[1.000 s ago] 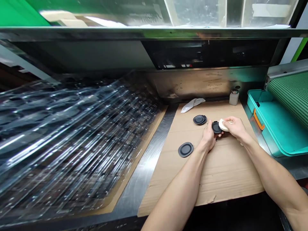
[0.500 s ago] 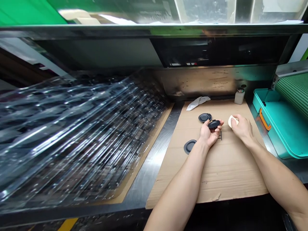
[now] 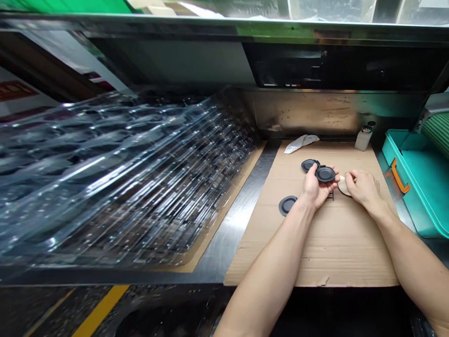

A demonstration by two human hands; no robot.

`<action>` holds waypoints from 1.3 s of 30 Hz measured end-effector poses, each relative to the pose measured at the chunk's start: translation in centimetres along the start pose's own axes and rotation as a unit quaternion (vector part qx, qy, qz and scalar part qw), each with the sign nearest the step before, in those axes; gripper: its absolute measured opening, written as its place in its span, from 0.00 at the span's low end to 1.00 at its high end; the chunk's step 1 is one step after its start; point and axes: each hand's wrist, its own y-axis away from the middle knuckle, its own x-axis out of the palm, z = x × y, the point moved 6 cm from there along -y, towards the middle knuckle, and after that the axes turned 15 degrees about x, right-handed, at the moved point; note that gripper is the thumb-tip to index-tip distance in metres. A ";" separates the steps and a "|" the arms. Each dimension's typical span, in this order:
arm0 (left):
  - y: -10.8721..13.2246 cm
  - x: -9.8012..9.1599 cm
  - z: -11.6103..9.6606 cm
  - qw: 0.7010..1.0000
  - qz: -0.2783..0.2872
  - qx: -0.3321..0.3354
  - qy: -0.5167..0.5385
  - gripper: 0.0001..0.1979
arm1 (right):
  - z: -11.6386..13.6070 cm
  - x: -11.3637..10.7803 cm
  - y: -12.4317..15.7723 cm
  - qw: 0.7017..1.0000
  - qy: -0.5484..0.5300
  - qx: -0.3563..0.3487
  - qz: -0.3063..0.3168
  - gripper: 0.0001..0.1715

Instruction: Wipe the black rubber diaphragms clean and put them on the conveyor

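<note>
Black disc (image 3: 325,173) held face-up above the cardboard (image 3: 336,234), its long axis running roughly left to right in my view. I have it in the left hand (image 3: 318,187), out toward the fingertips, thumb on the near-left edge. The right hand (image 3: 365,188) pinches a cream pad (image 3: 344,185) just beside it. Rightward, I see a teal bin (image 3: 430,182) with an orange handle (image 3: 399,177); whether the clear plastic trays (image 3: 133,187) at left hold anything, I can't tell.

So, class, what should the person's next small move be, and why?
Probably bring the white pad in the right hand onto the black disc: the left hand holds that disc with its broad face exposed, and the pad is close but apart.
</note>
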 end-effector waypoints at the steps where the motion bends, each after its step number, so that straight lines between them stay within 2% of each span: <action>1: 0.0 0.0 -0.4 0.997 0.004 0.067 -0.046 0.21 | -0.2 -0.4 -0.1 1.000 -0.005 0.005 -0.019 0.22; 2: 0.1 0.0 -1.0 0.986 0.008 0.141 -0.093 0.17 | -0.3 -0.7 -0.3 0.999 -0.010 0.008 -0.033 0.22; 3: 0.4 0.2 -1.5 0.968 0.016 0.212 -0.136 0.19 | -0.4 -0.9 -0.4 0.999 -0.014 0.009 -0.041 0.22; 5: 1.4 0.7 -2.1 0.925 0.047 0.313 -0.210 0.33 | -0.7 -1.0 -0.7 0.999 -0.015 0.010 -0.048 0.22; 6: 1.8 1.0 -2.2 0.907 0.067 0.338 -0.240 0.39 | -0.8 -1.0 -0.8 0.999 -0.013 0.011 -0.048 0.22; 8: 2.5 1.4 -2.2 0.884 0.102 0.354 -0.287 0.46 | -1.1 -0.7 -1.0 0.999 -0.010 0.013 -0.046 0.23; 11: 2.7 1.6 -2.2 0.872 0.117 0.352 -0.320 0.50 | -1.5 -0.4 -1.2 0.998 -0.006 0.016 -0.054 0.23; 15: 2.7 1.6 -2.7 0.859 0.096 0.387 -0.322 0.45 | -1.7 -0.1 -1.5 0.998 0.001 0.014 -0.065 0.22; 20: 2.6 1.4 -2.7 0.817 0.078 0.447 -0.356 0.41 | -1.8 0.1 -1.5 0.998 0.007 0.018 -0.053 0.23; 23: 2.2 1.3 -2.2 0.778 0.092 0.456 -0.423 0.35 | -1.6 0.1 -1.4 0.999 0.018 0.023 -0.046 0.23; 25: 1.6 1.0 -2.2 0.764 0.113 0.448 -0.450 0.24 | -1.4 0.1 -1.2 0.998 0.027 0.023 -0.045 0.23; 27: 0.5 -0.1 -3.0 0.786 0.091 0.417 -0.447 0.18 | -1.1 0.2 -0.9 0.998 0.036 0.022 -0.041 0.23; 29: -1.0 -2.1 -4.5 0.811 0.029 0.369 -0.453 0.20 | -0.6 0.6 -0.4 0.999 0.043 0.010 -0.028 0.23; 30: -1.8 -3.0 -5.4 0.811 -0.001 0.346 -0.472 0.19 | -0.2 0.8 -0.1 0.999 0.045 -0.002 -0.020 0.22; 32: -3.5 -4.4 -7.0 0.780 -0.025 0.300 -0.548 0.14 | 0.5 1.2 0.6 0.999 0.045 -0.028 -0.009 0.21; 34: -5.1 -5.0 -8.2 0.736 -0.009 0.264 -0.624 0.11 | 0.9 1.6 1.0 0.998 0.043 -0.037 -0.004 0.20; 39: -8.0 -4.3 -8.9 0.667 0.036 0.246 -0.703 0.04 | 0.7 2.1 0.7 0.999 0.034 -0.023 0.013 0.20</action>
